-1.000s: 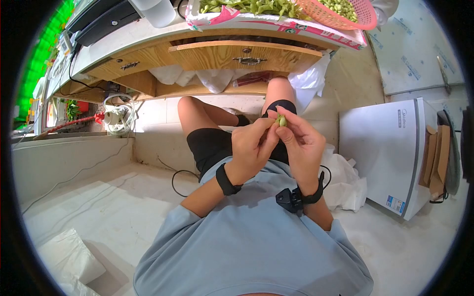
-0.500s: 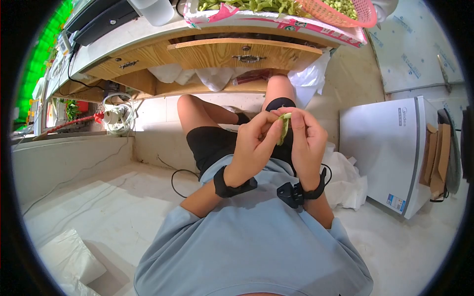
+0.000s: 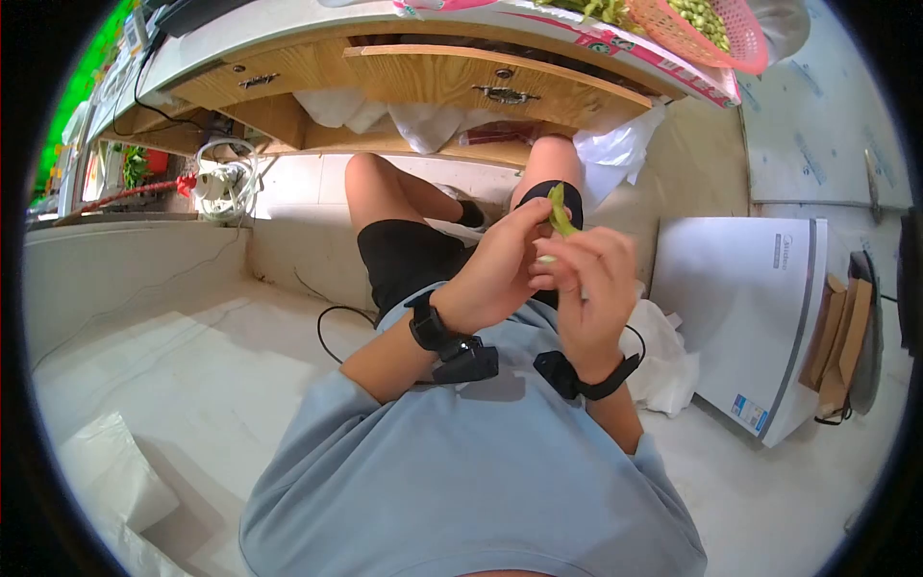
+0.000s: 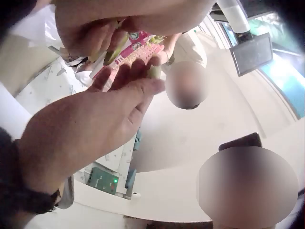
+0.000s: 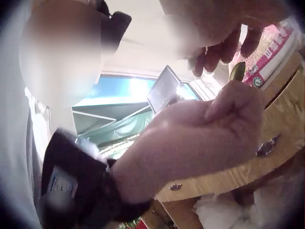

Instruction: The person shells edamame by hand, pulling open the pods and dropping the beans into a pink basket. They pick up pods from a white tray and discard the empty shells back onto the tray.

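My left hand (image 3: 495, 274) pinches a green bean pod (image 3: 560, 210) between thumb and fingers, with the pod's tip pointing up and away. Close beside it, my right hand (image 3: 588, 288) has its fingers bent and pinches a small pale-green bean (image 3: 546, 258). In the left wrist view that bean (image 4: 153, 71) sits between the right thumb and fingertips. The pod (image 5: 237, 71) sticks up from the left hand in the right wrist view, just below the right fingers (image 5: 209, 59). Both hands are above my lap.
On the desk ahead, a pink basket (image 3: 746, 43) of shelled beans rests on a pink-and-white box (image 3: 615, 43) holding pods. A wooden drawer (image 3: 413, 72) juts out beneath. A small white fridge (image 3: 740, 308) stands right, near a white bag (image 3: 654, 361). Another person's sleeve (image 3: 781, 27) shows beyond the basket.
Both hands were on the pod together. Now the left hand alone holds the pod, while the right has drawn slightly back with the bean. The head view has shifted downward.
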Demonstrator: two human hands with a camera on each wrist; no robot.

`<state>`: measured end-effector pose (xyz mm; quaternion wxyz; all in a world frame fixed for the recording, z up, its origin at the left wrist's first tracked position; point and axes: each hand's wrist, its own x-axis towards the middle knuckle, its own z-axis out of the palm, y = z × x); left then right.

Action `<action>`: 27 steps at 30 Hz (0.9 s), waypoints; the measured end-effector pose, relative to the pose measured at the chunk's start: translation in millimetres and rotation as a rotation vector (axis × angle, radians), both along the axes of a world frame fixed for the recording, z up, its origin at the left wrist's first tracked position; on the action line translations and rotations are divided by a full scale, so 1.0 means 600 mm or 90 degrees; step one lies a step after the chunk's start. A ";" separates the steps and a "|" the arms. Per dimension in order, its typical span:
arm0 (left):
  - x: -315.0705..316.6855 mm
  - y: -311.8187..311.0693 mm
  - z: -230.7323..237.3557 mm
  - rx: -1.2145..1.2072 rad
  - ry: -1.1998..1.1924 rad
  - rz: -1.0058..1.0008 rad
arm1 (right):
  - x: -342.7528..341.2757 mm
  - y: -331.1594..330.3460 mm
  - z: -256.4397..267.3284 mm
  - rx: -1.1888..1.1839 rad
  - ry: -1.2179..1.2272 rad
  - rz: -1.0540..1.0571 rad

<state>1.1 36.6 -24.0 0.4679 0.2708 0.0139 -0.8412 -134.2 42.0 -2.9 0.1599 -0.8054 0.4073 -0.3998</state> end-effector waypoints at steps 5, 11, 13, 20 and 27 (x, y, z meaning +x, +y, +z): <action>-0.013 -0.003 -0.003 0.033 0.075 0.034 | 0.003 0.017 -0.015 -0.055 0.082 -0.049; -0.010 0.000 -0.038 -0.009 0.219 0.005 | 0.001 0.020 -0.015 -0.050 0.012 -0.064; -0.016 0.000 -0.034 0.001 0.204 0.029 | 0.000 0.018 -0.013 -0.033 -0.027 -0.069; -0.012 -0.001 -0.006 0.009 0.134 0.049 | -0.009 -0.025 0.007 0.088 -0.079 -0.138; -0.030 0.009 -0.031 -0.126 -0.111 0.102 | -0.006 -0.034 0.013 0.223 -0.031 -0.123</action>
